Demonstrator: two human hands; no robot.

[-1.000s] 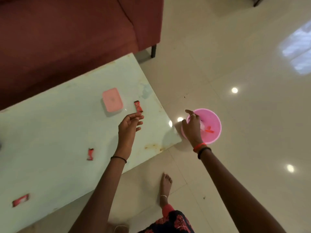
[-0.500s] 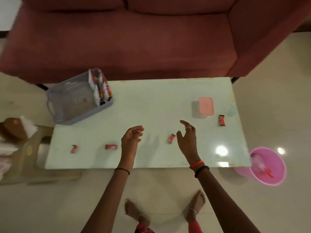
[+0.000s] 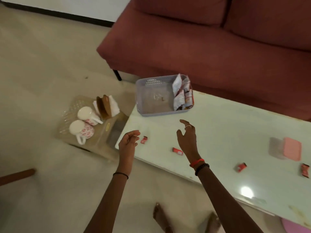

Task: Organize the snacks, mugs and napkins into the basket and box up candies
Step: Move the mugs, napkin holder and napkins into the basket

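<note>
A grey basket (image 3: 152, 98) stands at the table's left end with snack packets (image 3: 182, 93) upright in its right side. Several red candies lie on the pale table (image 3: 227, 128): one (image 3: 144, 139) beside my left hand (image 3: 128, 142), one (image 3: 177, 151) just left of my right hand (image 3: 188, 137), two more (image 3: 241, 167) (image 3: 305, 170) to the right. The pink-lidded candy box (image 3: 292, 148) sits at the right. Two white mugs (image 3: 87, 114) (image 3: 81, 130) and a napkin holder (image 3: 106, 105) rest on a low stool (image 3: 94, 140). Both hands hover, empty, fingers loosely apart.
A maroon sofa (image 3: 210, 39) runs behind the table. A pink bin (image 3: 292, 227) shows at the lower right under the table's edge. My bare feet (image 3: 161, 216) stand on the tiled floor. A brown wooden piece (image 3: 16, 176) juts in at the left.
My view has swung from the pink bin on the right to the table's left end. Both hands moved left over the table and now hover by the candies, still empty.
</note>
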